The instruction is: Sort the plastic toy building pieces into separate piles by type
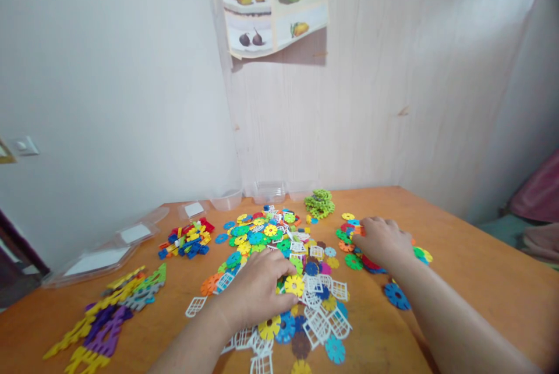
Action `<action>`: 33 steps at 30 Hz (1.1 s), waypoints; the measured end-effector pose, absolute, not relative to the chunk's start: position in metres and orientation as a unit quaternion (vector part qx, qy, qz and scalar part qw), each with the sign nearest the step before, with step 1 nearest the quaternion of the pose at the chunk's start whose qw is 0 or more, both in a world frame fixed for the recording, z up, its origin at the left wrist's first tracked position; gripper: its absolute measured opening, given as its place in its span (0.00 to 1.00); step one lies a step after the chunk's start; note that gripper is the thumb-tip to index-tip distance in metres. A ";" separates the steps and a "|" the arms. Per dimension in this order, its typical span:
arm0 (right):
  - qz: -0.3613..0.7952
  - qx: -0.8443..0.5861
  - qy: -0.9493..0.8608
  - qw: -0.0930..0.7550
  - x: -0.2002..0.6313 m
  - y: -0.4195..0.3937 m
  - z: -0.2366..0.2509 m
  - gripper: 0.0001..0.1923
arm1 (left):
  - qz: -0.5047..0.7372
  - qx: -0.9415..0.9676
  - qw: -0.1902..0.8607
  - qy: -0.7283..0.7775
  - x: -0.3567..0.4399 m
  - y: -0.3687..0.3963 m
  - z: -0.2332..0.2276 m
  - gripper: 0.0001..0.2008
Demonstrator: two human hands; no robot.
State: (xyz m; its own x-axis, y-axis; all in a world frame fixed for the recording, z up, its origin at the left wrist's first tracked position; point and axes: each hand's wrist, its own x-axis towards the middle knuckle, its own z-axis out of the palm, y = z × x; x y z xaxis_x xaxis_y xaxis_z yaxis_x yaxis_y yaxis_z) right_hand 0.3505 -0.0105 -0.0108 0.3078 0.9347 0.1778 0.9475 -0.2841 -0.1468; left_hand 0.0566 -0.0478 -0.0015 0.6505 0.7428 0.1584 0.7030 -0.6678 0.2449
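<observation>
My left hand [257, 286] is over the middle heap, with thumb and index finger closed around the edge of a yellow flower-shaped notched disc [294, 285]. White plastic lattice window pieces [317, 324] and discs in several colours lie around it, including a blue disc [285, 327]. On the right, my right hand [386, 240] rests palm down over a smaller group of discs, its fingers loosely bent and apart. A green disc [353, 261] lies beside its fingertips, and a larger blue disc [397, 296] lies near the wrist. The palm hides some discs.
Small coloured blocks [187, 239] and long toothed strips [105, 327] lie on the left of the orange table [471, 269]. A green interlocking cluster [319, 203] stands at the back, near clear plastic containers [269, 191]. Another person's hand [541, 243] shows at the right edge.
</observation>
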 end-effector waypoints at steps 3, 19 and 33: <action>-0.044 -0.781 -0.606 0.149 0.343 -0.011 -0.013 0.24 | 0.122 0.907 0.071 0.398 0.056 -0.048 -0.002 0.13; 0.030 -0.488 -0.799 0.349 0.266 -0.052 -0.014 0.16 | 0.265 0.854 0.074 0.442 0.061 -0.043 0.000 0.14; 0.055 -0.579 -0.734 0.350 0.286 -0.032 -0.015 0.17 | 0.377 0.742 0.296 0.469 0.051 -0.031 -0.005 0.15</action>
